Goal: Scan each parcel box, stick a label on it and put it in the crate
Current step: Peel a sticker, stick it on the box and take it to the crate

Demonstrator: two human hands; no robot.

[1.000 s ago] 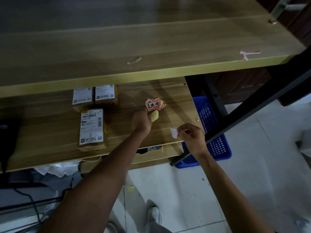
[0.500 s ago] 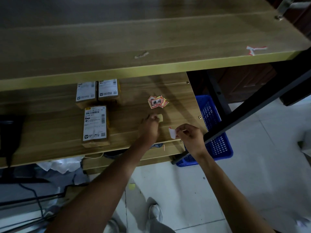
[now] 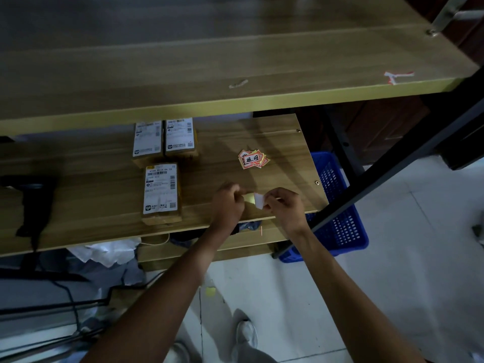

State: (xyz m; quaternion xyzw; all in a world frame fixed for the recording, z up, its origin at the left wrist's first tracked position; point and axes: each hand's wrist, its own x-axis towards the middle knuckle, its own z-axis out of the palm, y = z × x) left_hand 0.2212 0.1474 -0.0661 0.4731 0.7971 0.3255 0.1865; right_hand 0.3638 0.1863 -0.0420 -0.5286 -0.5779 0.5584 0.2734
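Three brown parcel boxes with white shipping labels lie on the lower wooden shelf (image 3: pixel 99 205): one near the front (image 3: pixel 161 192) and two side by side behind it (image 3: pixel 147 138) (image 3: pixel 180 134). A pile of red-edged labels (image 3: pixel 252 159) sits to their right. My left hand (image 3: pixel 228 203) pinches a yellowish backing strip (image 3: pixel 248 198). My right hand (image 3: pixel 284 205) pinches a white label (image 3: pixel 259 200). The two hands meet above the shelf's front right part. A blue crate (image 3: pixel 337 205) stands on the floor to the right of the shelf.
A black handheld scanner (image 3: pixel 34 200) lies at the shelf's left end. An upper wooden shelf (image 3: pixel 235 61) overhangs the back. A black slanted frame bar (image 3: pixel 392 163) crosses in front of the crate. Crumpled plastic and cables lie under the shelf.
My left hand has drawn back from the label pile toward the shelf's front. It now meets my right hand, which still holds the white label.
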